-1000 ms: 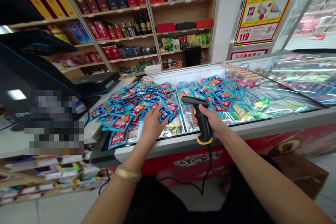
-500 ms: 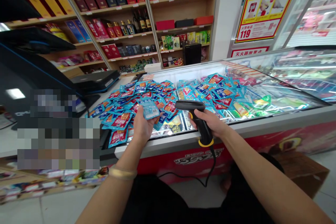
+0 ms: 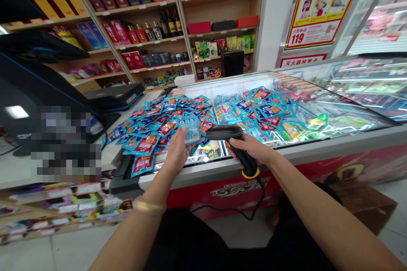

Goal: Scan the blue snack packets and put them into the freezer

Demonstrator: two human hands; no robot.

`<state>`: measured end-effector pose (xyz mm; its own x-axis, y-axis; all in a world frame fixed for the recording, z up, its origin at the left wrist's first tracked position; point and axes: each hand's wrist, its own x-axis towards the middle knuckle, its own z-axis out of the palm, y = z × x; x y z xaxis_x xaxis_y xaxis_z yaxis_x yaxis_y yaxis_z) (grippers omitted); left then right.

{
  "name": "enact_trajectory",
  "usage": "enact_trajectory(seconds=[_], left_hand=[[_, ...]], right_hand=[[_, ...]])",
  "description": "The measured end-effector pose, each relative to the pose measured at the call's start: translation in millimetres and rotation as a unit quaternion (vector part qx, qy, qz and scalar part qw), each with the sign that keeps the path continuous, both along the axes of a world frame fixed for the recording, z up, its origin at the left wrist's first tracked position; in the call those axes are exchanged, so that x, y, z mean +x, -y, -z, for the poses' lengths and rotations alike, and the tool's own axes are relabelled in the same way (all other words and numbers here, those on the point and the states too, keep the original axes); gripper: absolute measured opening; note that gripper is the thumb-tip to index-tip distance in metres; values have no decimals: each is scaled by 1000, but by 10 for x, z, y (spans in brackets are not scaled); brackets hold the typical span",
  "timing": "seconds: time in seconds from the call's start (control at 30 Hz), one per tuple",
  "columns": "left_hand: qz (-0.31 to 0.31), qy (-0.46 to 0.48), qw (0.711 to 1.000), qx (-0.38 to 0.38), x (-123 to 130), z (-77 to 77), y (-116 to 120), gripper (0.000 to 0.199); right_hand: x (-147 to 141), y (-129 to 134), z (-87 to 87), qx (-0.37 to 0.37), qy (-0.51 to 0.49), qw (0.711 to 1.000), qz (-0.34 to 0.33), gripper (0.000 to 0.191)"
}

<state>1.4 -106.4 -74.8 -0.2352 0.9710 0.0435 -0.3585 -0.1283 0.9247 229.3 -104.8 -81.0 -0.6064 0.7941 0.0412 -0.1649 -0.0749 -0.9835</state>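
Observation:
My left hand [image 3: 178, 150] is closed on a light blue snack packet [image 3: 191, 130], its printed back facing up. My right hand [image 3: 249, 148] grips the handle of a black barcode scanner [image 3: 224, 132] with a yellow ring at its base; the scanner's head points left, close beside the packet. Behind my left hand, a heap of blue and red snack packets [image 3: 148, 144] lies on the glass top of a freezer [image 3: 286, 152]. A second pile of similar packets [image 3: 270, 110] rests farther right on the glass.
A dark checkout terminal [image 3: 41, 80] and a black device [image 3: 114, 95] stand on the left counter. Shelves of boxes and bottles [image 3: 143, 44] line the back. The scanner's cable [image 3: 222, 209] hangs before the freezer. A cardboard box [image 3: 365, 203] sits at the lower right.
My left hand has moved right with the packet. The scanner in my right hand has shifted slightly left and down, so the two are closer together.

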Motion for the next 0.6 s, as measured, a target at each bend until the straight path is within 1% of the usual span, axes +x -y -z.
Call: enact_trajectory(seconds=[0.1, 0.23, 0.37, 0.43, 0.5, 0.6], left_hand=[[-4, -6, 1000, 0, 11, -6, 5, 38], [18, -13, 1000, 9, 15, -12, 18, 38], [8, -33, 999, 3, -10, 24, 3, 37], [-7, -78, 997, -4, -11, 50, -26, 38], [-27, -161, 987, 10, 30, 58, -74, 40], [-59, -301, 949, 79, 222, 7, -184, 46]], right_hand=[[4, 7, -20, -4, -3, 1000, -3, 48], [2, 4, -10, -9, -7, 1000, -5, 47], [-14, -9, 9, -20, -22, 1000, 9, 48], [2, -14, -4, -26, -41, 999, 22, 50], [63, -19, -33, -33, -54, 997, 46, 51], [268, -34, -84, -30, -60, 994, 87, 52]])
